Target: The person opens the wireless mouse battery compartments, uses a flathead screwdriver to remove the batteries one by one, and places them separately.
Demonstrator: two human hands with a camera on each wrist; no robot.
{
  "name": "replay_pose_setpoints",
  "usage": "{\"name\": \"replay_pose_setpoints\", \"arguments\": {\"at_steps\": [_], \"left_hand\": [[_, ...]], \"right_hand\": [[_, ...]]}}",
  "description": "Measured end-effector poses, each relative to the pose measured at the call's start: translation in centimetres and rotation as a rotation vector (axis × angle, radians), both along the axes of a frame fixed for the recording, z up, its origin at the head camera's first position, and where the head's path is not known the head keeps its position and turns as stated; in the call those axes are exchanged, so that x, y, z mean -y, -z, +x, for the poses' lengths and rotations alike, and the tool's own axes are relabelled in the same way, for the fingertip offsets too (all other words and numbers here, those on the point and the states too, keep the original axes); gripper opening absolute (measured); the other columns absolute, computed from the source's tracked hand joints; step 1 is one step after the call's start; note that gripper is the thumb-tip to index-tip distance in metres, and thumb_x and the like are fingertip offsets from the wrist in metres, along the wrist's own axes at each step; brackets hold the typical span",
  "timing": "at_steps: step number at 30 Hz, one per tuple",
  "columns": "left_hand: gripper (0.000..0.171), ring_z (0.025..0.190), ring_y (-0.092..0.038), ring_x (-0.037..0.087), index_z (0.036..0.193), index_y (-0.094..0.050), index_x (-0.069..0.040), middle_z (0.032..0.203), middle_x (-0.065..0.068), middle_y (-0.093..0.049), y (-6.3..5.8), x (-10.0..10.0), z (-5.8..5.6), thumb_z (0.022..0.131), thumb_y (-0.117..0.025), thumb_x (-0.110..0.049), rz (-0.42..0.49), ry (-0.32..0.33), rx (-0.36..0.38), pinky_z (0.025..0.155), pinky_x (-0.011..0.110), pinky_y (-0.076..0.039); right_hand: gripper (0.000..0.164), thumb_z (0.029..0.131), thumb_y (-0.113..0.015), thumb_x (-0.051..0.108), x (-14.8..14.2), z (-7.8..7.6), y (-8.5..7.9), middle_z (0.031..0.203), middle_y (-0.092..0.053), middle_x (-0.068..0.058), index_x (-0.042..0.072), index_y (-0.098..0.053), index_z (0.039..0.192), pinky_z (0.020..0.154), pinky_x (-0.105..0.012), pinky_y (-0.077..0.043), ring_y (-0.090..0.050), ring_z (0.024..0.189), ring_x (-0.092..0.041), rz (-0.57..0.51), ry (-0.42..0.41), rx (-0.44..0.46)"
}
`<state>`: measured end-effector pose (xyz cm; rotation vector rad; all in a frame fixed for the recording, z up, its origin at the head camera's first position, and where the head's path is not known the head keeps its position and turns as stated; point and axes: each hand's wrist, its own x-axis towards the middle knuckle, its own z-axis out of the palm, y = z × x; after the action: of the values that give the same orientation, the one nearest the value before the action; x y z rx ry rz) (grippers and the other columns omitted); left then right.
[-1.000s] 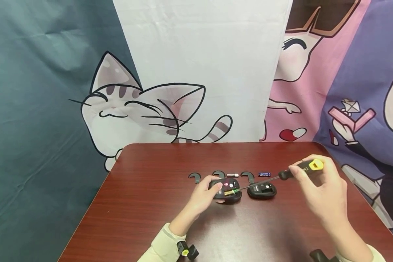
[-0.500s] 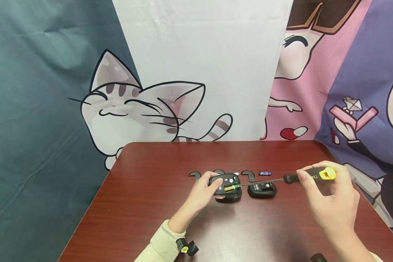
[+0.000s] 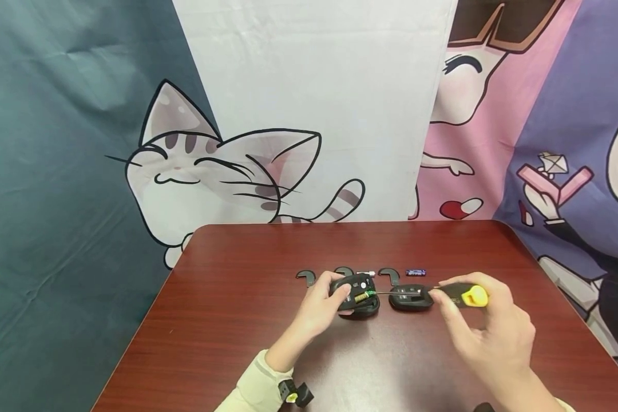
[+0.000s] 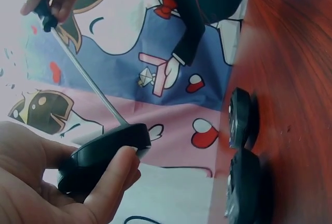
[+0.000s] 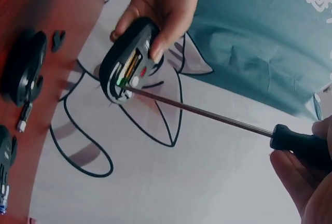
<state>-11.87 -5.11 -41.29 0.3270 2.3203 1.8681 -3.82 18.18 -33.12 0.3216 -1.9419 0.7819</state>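
Upside down in my left hand [image 3: 314,303] is a black computer mouse [image 3: 349,286], raised off the table with its battery bay uncovered. Inside that bay lies a green-and-gold battery [image 5: 129,68]. My right hand [image 3: 494,337] grips a screwdriver [image 5: 202,112] by its black and yellow handle. The tip of its long thin shaft meets the bay at the battery's green end. Below the held mouse, a second black mouse [image 3: 367,312] lies on the table, partly hidden. To its right sits a third mouse [image 3: 411,299], underside up, with the screwdriver shaft passing in front of it.
Several small items line the reddish-brown table [image 3: 226,320] behind the mice. They include hook-shaped black battery covers [image 3: 306,277], a blue battery [image 3: 415,272] and a pale battery [image 3: 367,273] half covered from view. A printed cloth [image 3: 309,86] hangs beyond the table's back edge.
My left hand has lifted the mouse slightly and tilted it, showing more of the mouse below. My right hand moved right with the screwdriver, then back left and lower; the shaft now lies nearly level.
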Motion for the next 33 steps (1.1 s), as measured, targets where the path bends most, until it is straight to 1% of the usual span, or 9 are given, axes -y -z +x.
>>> {"name": "replay_pose_setpoints", "arguments": {"at_steps": [2,4,9,11,13,16,18,28,33], "left_hand": [[0.031,0.075,-0.068,0.016,0.118,-0.05,-0.006,0.106,0.015,-0.062,-0.1,0.0,-0.1,0.095,-0.054,-0.026,-0.011,-0.002,-0.005,0.067,0.031,-0.06],[0.031,0.074,-0.069,0.016,0.118,-0.051,-0.006,0.107,0.015,-0.062,-0.2,0.1,-0.2,0.095,-0.054,-0.026,-0.013,0.001,-0.015,0.066,0.029,-0.06],[0.03,0.075,-0.069,0.018,0.119,-0.051,-0.007,0.109,0.016,-0.061,-0.5,0.6,-0.5,0.095,-0.054,-0.026,0.025,0.014,0.001,0.067,0.035,-0.061],[0.031,0.073,-0.069,0.02,0.119,-0.052,-0.007,0.108,0.015,-0.061,-0.4,0.8,-0.7,0.095,-0.055,-0.026,0.045,0.017,0.028,0.068,0.039,-0.06],[0.032,0.072,-0.069,0.021,0.119,-0.053,-0.006,0.108,0.016,-0.06,-0.3,1.0,-0.9,0.094,-0.056,-0.026,0.081,0.021,0.055,0.069,0.042,-0.06],[0.033,0.071,-0.069,0.022,0.119,-0.053,-0.005,0.106,0.016,-0.061,0.0,1.1,-1.1,0.094,-0.057,-0.025,0.103,0.027,0.081,0.068,0.041,-0.06],[0.033,0.072,-0.068,0.022,0.12,-0.052,-0.003,0.106,0.016,-0.061,0.2,1.1,-1.2,0.094,-0.057,-0.023,0.121,0.03,0.096,0.068,0.041,-0.06],[0.029,0.067,-0.067,0.023,0.118,-0.053,-0.002,0.099,0.015,-0.063,1.5,1.3,-2.0,0.094,-0.056,-0.018,0.183,0.029,0.168,0.065,0.043,-0.06],[0.031,0.067,-0.067,0.024,0.12,-0.052,0.0,0.099,0.018,-0.062,1.9,1.3,-2.7,0.094,-0.056,-0.017,0.204,0.046,0.201,0.07,0.05,-0.058]], "right_hand": [[0.055,0.082,-0.065,0.048,0.1,-0.1,0.1,0.081,-0.067,-0.004,-0.003,-0.06,0.099,0.042,-0.018,-0.036,-0.049,0.061,0.007,0.011,-0.019,-0.026],[0.048,0.08,-0.071,0.039,-0.3,-0.3,0.1,0.083,-0.068,0.002,-0.002,-0.061,0.101,0.05,-0.012,-0.04,-0.053,0.067,0.01,-0.034,-0.013,0.013],[0.04,0.074,-0.077,0.004,-2.4,-1.3,-0.1,0.087,-0.068,0.014,-0.001,-0.058,0.109,0.064,-0.004,-0.043,-0.059,0.072,0.008,-0.314,-0.002,0.209],[0.038,0.078,-0.071,-0.004,-3.4,-2.0,0.1,0.086,-0.07,0.007,-0.004,-0.054,0.111,0.063,-0.009,-0.048,-0.063,0.07,-0.001,-0.462,-0.105,0.269],[0.032,0.082,-0.064,-0.007,-4.1,-2.7,0.6,0.086,-0.07,-0.002,-0.006,-0.05,0.111,0.066,-0.016,-0.054,-0.066,0.07,-0.011,-0.629,-0.262,0.298],[0.025,0.086,-0.056,-0.012,-5.0,-3.9,1.8,0.084,-0.067,-0.014,-0.009,-0.045,0.109,0.061,-0.026,-0.058,-0.066,0.063,-0.021,-0.86,-0.497,0.277],[0.022,0.087,-0.053,-0.012,-5.4,-4.7,2.9,0.084,-0.066,-0.016,-0.009,-0.045,0.107,0.06,-0.031,-0.059,-0.066,0.065,-0.023,-0.966,-0.594,0.259],[0.015,0.092,-0.048,-0.007,-6.7,-6.8,8.9,0.081,-0.065,-0.013,-0.002,-0.046,0.105,0.057,-0.04,-0.058,-0.068,0.064,-0.025,-1.32,-0.743,0.315],[0.008,0.094,-0.046,-0.003,-7.0,-7.3,11.3,0.079,-0.066,-0.014,-0.002,-0.049,0.101,0.06,-0.04,-0.059,-0.068,0.064,-0.026,-1.406,-0.85,0.349]]}}
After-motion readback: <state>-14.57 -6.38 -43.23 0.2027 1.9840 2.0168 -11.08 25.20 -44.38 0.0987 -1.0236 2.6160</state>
